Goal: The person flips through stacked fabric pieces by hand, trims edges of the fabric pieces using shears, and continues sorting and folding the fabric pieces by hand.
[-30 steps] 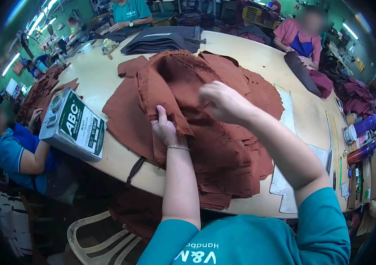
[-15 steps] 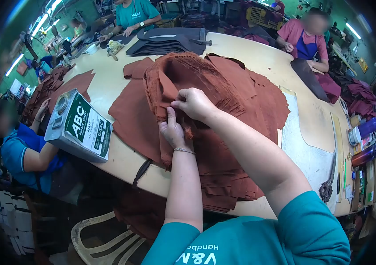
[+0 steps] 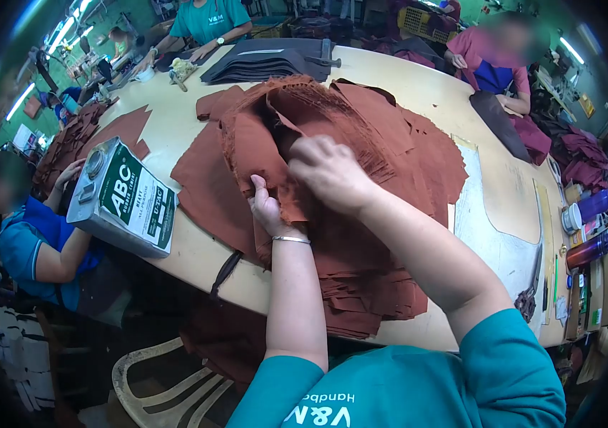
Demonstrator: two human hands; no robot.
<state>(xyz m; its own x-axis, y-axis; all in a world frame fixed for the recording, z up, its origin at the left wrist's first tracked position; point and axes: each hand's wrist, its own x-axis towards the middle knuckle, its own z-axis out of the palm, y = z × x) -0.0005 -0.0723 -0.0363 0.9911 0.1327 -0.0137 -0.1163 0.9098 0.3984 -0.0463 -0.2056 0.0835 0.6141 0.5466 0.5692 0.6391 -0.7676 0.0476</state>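
Toward the pale table's (image 3: 389, 71) near edge, steady the frayed rust-brown cloth stack (image 3: 250, 146) pinched in your left hand (image 3: 268, 208), gently using your right hand (image 3: 329, 171), its blurred grip unclear.

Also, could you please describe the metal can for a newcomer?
On the pale table, look left of the rust-brown fabric pile. At the table's edge is a boxy metal can. Its green-and-white label reading ABC sets it apart from the fabric pieces behind it.

Tube lights (image 3: 20, 102) are glowing against the green walls (image 3: 554, 25) around me. A slatted chair (image 3: 141, 354) is standing beside the pale table (image 3: 404, 85).
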